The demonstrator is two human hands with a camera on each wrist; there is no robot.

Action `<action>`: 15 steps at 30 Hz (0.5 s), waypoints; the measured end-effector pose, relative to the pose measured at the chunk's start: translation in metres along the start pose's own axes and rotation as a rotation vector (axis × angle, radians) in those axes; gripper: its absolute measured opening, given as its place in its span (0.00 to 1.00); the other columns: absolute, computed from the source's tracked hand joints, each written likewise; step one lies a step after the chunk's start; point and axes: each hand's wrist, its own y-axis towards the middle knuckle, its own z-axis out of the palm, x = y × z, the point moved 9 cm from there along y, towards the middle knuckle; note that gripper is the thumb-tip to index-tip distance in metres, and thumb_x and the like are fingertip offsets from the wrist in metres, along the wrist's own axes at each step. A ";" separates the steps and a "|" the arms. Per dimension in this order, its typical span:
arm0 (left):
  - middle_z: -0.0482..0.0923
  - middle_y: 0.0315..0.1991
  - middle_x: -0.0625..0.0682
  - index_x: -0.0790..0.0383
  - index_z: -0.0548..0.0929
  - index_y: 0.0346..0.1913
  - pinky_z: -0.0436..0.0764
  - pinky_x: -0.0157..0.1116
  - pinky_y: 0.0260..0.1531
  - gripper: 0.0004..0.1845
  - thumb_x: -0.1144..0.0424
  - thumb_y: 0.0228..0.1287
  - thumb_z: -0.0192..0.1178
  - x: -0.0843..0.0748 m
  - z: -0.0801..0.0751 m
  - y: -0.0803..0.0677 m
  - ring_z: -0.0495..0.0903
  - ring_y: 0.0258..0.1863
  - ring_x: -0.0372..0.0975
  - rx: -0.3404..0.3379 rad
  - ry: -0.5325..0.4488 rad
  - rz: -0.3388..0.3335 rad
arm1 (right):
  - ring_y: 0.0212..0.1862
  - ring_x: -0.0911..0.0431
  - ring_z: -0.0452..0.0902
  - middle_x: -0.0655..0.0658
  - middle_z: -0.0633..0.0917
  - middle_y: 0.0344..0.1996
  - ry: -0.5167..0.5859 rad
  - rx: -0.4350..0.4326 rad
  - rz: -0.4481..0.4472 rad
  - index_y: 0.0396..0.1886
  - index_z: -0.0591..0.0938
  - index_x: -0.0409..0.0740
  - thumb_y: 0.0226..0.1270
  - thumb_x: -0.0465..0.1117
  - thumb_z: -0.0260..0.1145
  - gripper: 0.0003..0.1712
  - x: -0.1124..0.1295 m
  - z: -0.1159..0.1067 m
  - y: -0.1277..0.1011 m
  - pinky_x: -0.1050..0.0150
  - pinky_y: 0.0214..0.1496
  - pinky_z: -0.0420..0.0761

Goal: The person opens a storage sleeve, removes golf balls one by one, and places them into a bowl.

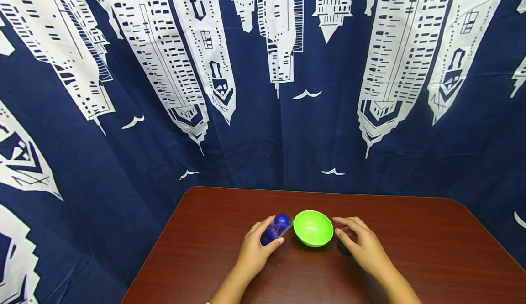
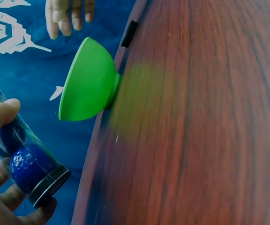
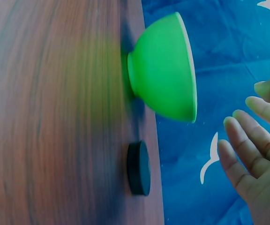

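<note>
A clear tube with blue balls [image 2: 32,164] inside is gripped by my left hand [image 1: 255,249], thumb on one side and fingers on the other. Its black end cap [image 2: 49,186] shows in the left wrist view. In the head view the tube tilts toward a green bowl [image 1: 313,228], which stands upright on the table between my hands. My right hand [image 1: 363,247] hovers at the bowl's right, fingers loosely extended and holding nothing. Under it, on the table, lies a round black lid [image 3: 138,168], mostly hidden by that hand in the head view.
The dark red wooden table [image 1: 411,231] has rounded far corners. Behind and around it hangs a navy cloth [image 1: 263,149] printed with white buildings and birds.
</note>
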 end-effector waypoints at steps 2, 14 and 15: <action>0.82 0.57 0.48 0.43 0.76 0.68 0.82 0.47 0.53 0.32 0.50 0.61 0.72 -0.002 0.001 0.000 0.81 0.54 0.43 -0.006 0.002 0.017 | 0.45 0.72 0.77 0.49 0.83 0.48 0.035 0.006 -0.002 0.59 0.83 0.47 0.72 0.39 0.67 0.17 0.004 0.002 0.000 0.70 0.44 0.83; 0.84 0.53 0.45 0.46 0.82 0.60 0.73 0.49 0.55 0.30 0.57 0.52 0.78 -0.018 0.001 0.000 0.79 0.53 0.42 -0.062 0.225 0.107 | 0.44 0.66 0.81 0.48 0.84 0.49 0.171 0.049 -0.052 0.59 0.82 0.49 0.71 0.40 0.68 0.18 0.027 0.013 -0.001 0.69 0.45 0.84; 0.84 0.53 0.45 0.46 0.83 0.59 0.73 0.48 0.54 0.30 0.57 0.51 0.78 -0.020 0.001 0.000 0.79 0.53 0.42 -0.066 0.242 0.117 | 0.44 0.66 0.81 0.47 0.84 0.49 0.181 0.060 -0.049 0.59 0.82 0.48 0.71 0.41 0.67 0.18 0.028 0.015 -0.002 0.68 0.46 0.84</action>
